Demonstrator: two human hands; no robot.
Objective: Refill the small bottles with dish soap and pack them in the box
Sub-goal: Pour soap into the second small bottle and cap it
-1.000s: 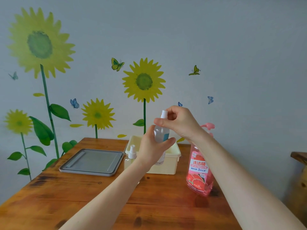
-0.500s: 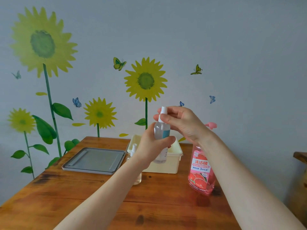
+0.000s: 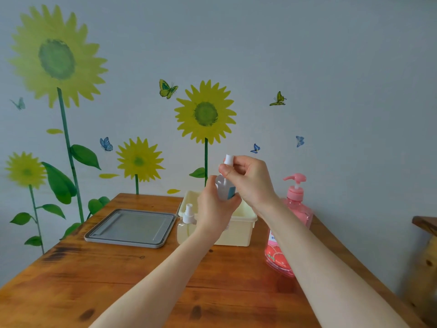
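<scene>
We see the left hand (image 3: 214, 209) wrapped round the lower body of a clear bottle (image 3: 224, 189), fingers and thumb curled on it. It holds the bottle upright in the air, just above the box (image 3: 238, 235). The right hand (image 3: 250, 181) reaches over the top and pinches the white spray head (image 3: 228, 160) between thumb and fingertips.

We read this split as deliberate: one hand steadies the body so that the other can turn the head. We cannot tell whether the head is being screwed off or on. Nor can we tell how full the bottle is, since the hands hide most of it. Holding it over the box would let any drip fall inside rather than on the wood.

A second bottle (image 3: 186, 227) stands just left of the box, by its front corner, with its head on and a pale yellow liquid inside. We take it to be waiting its turn or ready for packing.

The pink soap (image 3: 295, 209) stands right of the box, pump up, within easy reach of the right hand, whose forearm crosses in front of it.

A grey lid (image 3: 132, 227) lies flat further left of the box. We judge it was set there so that the box is open for packing. The hands cover much of the box's inside, so we cannot say whether anything is packed.

All of this rests on a wooden table (image 3: 118, 280).
</scene>
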